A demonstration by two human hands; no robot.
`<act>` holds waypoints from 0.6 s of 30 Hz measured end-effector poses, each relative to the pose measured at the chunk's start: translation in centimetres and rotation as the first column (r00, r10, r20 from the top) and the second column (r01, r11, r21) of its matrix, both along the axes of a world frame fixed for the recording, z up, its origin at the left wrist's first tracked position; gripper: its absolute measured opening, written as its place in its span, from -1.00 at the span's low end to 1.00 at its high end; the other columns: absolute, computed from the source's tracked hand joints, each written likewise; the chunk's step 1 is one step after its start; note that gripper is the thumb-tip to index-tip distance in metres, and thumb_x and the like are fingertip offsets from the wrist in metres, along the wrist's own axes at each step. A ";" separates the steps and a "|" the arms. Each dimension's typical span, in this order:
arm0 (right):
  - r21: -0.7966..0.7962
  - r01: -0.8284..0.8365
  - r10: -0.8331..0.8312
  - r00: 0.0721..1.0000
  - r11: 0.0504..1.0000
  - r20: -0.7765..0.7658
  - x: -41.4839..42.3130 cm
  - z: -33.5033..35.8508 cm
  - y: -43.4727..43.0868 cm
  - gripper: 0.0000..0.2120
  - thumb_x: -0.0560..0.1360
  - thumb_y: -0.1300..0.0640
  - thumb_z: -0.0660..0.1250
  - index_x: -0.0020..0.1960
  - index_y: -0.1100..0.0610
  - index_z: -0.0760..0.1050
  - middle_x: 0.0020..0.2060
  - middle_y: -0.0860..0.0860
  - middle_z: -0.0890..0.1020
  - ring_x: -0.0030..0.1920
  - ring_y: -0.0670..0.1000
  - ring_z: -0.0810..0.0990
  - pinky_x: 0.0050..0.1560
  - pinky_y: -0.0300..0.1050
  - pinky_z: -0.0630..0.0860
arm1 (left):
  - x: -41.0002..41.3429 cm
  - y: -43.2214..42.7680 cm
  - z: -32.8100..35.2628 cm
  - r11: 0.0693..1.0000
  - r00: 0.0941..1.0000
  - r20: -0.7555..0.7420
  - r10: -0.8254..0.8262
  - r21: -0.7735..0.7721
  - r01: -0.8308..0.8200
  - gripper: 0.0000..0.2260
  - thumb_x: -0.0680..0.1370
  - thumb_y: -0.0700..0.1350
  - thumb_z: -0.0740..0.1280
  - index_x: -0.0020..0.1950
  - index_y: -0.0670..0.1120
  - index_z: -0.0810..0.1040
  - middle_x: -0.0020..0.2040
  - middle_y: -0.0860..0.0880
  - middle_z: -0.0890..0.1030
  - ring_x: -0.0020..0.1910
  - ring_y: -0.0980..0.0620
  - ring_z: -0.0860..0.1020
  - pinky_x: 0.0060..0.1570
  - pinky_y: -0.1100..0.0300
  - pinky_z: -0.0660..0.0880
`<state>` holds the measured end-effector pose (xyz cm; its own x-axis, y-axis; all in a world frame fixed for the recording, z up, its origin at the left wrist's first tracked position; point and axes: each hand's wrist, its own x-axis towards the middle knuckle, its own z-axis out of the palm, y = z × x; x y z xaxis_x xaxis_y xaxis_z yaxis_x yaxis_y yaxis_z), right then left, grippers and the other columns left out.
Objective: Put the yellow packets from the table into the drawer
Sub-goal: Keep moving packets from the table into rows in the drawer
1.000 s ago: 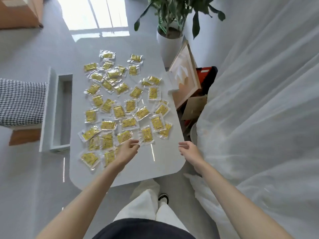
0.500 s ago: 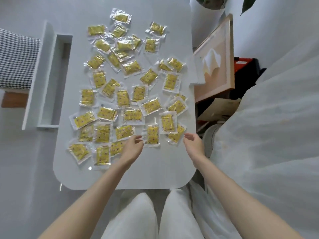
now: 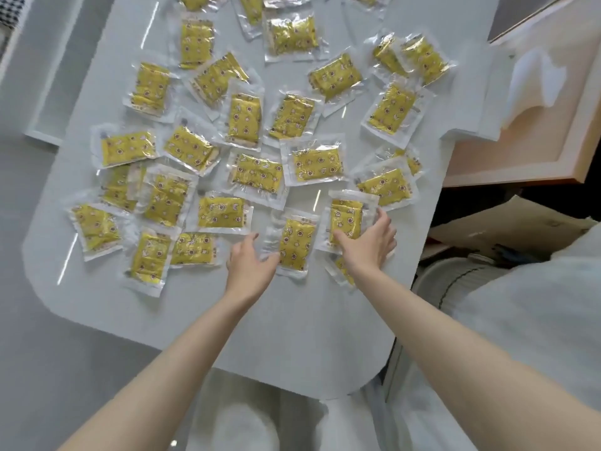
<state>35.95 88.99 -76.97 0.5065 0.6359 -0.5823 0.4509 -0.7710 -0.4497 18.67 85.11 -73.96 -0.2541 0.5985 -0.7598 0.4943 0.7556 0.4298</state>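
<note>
Several yellow packets in clear wrappers lie scattered over the white table (image 3: 292, 336). My left hand (image 3: 248, 266) rests open on the table, its fingers touching the left edge of one packet (image 3: 294, 244). My right hand (image 3: 367, 242) is spread over the lower right of a neighbouring packet (image 3: 346, 216), thumb on its face and fingers at its right edge, not closed around it. Another packet (image 3: 341, 271) lies partly under my right wrist. The open white drawer (image 3: 55, 79) juts out at the table's upper left.
A wooden-framed board (image 3: 527, 125) with white paper leans at the table's right. Below it are cardboard (image 3: 507, 229) and a white sheer curtain (image 3: 536, 320). A checked cushion (image 3: 9, 8) shows at the top left corner. My legs are under the near table edge.
The view has closed in on the table. Both hands moved forward onto the nearest packets; the right hand went from the table's edge onto a packet.
</note>
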 end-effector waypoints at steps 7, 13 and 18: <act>-0.026 -0.049 0.049 0.999 0.998 0.001 0.0 -0.5 0.3 -0.45 0.41 0.03 0.47 0.29 0.14 0.31 0.18 0.05 0.51 0.27 0.11 0.39 0.25 -0.03 0.27 | 2.7 1.3 -3.3 0.996 0.977 -0.203 0.070 0.070 -0.057 -0.29 0.36 0.08 0.49 0.40 -0.02 0.24 0.33 -0.11 0.37 0.33 -0.14 0.28 0.26 0.00 0.30; -0.116 0.383 -0.400 0.869 0.916 -0.292 1.9 1.4 -2.4 -0.74 0.46 0.03 0.43 -0.21 0.21 0.48 -0.36 -0.01 0.45 -0.35 -0.03 0.41 -0.36 -0.21 0.34 | 4.4 2.0 -3.9 0.992 0.945 -0.301 0.125 0.049 -0.116 -0.28 0.26 0.07 0.57 0.28 -0.04 0.27 0.31 -0.13 0.36 0.32 -0.17 0.32 0.21 -0.07 0.34; -0.213 0.505 -0.544 0.810 0.836 -0.218 2.7 0.2 -5.9 -0.68 0.43 -0.03 0.45 -0.28 0.18 0.45 -0.24 0.02 0.53 -0.26 0.00 0.48 -0.35 -0.20 0.35 | 4.6 2.2 -4.2 0.995 0.950 -0.301 0.080 -0.033 -0.094 -0.36 0.29 0.12 0.54 0.21 -0.15 0.40 0.30 -0.18 0.36 0.34 -0.19 0.30 0.23 -0.03 0.34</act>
<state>38.69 83.09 -76.75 0.5579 0.2199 -0.8003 -0.1583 -0.9184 -0.3627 23.22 87.36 -78.21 -0.5235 0.5300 -0.6671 0.5263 0.8169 0.2360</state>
